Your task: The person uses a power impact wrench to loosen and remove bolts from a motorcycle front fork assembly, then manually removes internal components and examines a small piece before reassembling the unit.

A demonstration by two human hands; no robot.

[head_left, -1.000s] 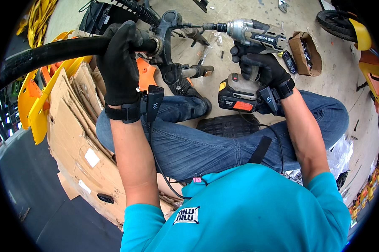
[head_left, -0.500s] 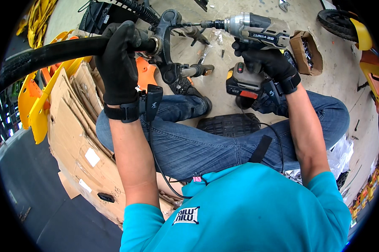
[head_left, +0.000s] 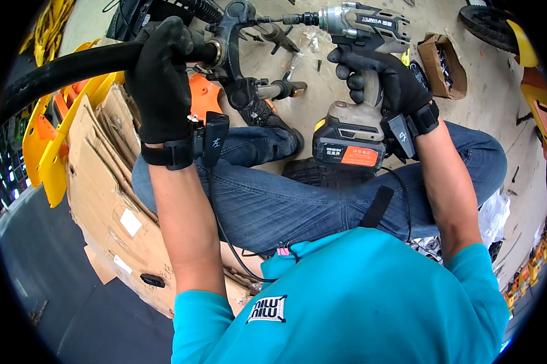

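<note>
Floor (head_left: 489, 112) shows between drill (head_left: 370, 27) and carton (head_left: 430, 68) edge | left hand (head_left: 161, 82) around tube (head_left: 82, 65)

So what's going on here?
A person in black gloves is working on a vehicle part. The left hand grips a black tube; the right hand holds a cordless power tool by its handle. The tool's bit points at the dark metal bracket at the tube's end; whether it's seated in a fastener is too small to tell.
</note>
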